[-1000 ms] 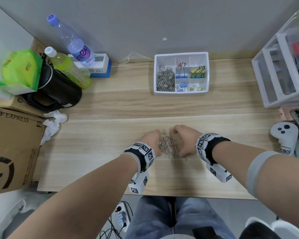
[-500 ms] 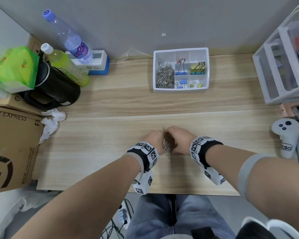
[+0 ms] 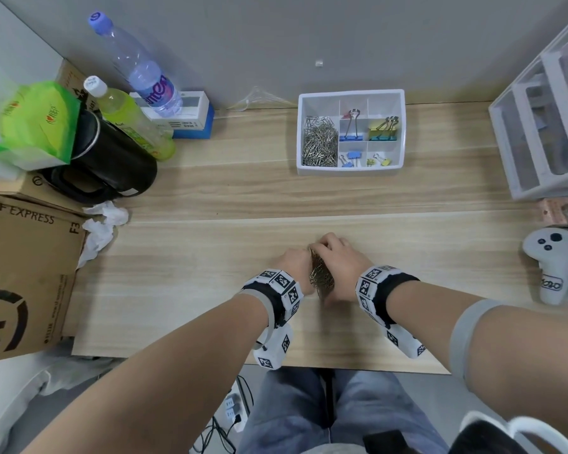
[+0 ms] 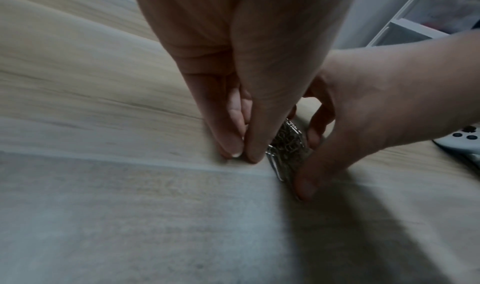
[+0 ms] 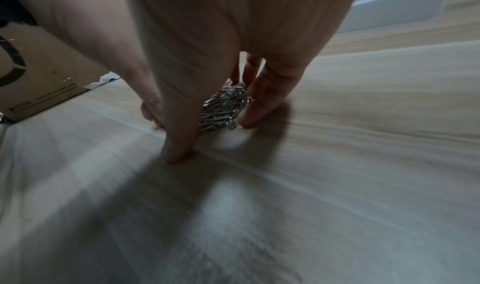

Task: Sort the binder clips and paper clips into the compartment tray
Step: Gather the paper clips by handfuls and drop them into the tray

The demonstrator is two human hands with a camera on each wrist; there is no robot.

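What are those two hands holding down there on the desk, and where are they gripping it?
A heap of paper clips, squeezed between the left hand and right hand, fingers pressing its two opposite sides against the desk.

An office desk corner.
Wooden worktop (image 3: 210, 198), plastic drawer unit (image 3: 538, 126), shipping carton (image 3: 23, 273), drink bottles (image 3: 138, 70) against the wall.

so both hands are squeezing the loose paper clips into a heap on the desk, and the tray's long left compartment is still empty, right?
Not empty. The head view shows the long left compartment of the tray already holding a pile of paper clips. The rest stands: the left hand and right hand press the loose paper clips into a heap on the desk.
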